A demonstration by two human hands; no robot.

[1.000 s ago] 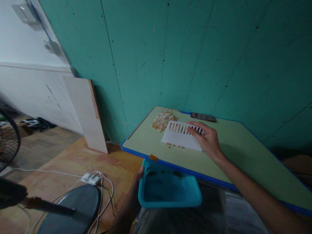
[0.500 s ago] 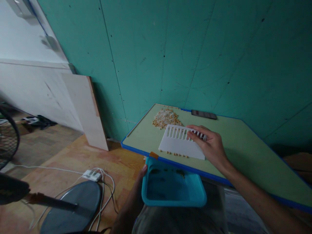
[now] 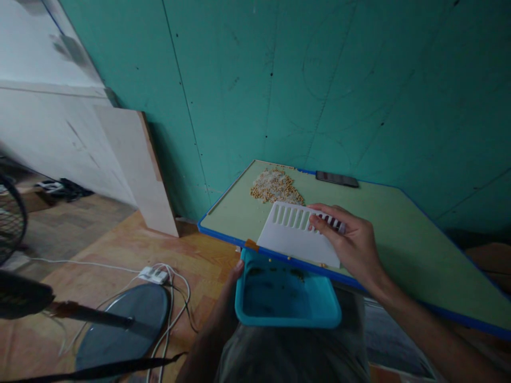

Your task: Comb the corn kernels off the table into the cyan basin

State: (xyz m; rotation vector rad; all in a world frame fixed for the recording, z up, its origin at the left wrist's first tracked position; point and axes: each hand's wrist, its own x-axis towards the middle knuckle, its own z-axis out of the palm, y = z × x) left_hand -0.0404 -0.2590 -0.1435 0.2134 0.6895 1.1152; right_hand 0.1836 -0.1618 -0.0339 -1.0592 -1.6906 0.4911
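Observation:
My right hand [image 3: 351,234] grips a white slotted plastic board [image 3: 293,236], thumb on top over the slots. The board lies low on the green tabletop [image 3: 383,223], its lower edge at the table's blue rim. A few yellow beans [image 3: 289,258] sit along that rim, in front of the board. Below the edge, my left hand [image 3: 235,276] holds a blue plastic bin [image 3: 287,321] by its left side; most of those fingers are hidden. Some beans lie inside the bin. Behind the board is a pile of yellow beans mixed with white grains [image 3: 275,186].
A dark phone [image 3: 336,179] lies at the table's back edge by the green wall [image 3: 223,80]. Orange tape [image 3: 251,244] marks the front rim. At left are a fan stand's round base [image 3: 123,324], a power strip [image 3: 154,275] with cables, and a leaning board [image 3: 136,170].
My right hand has drawn the slotted board toward the front rim. The row of beans ahead of it has reached the edge above the bin, and fewer show. The view has tilted slightly.

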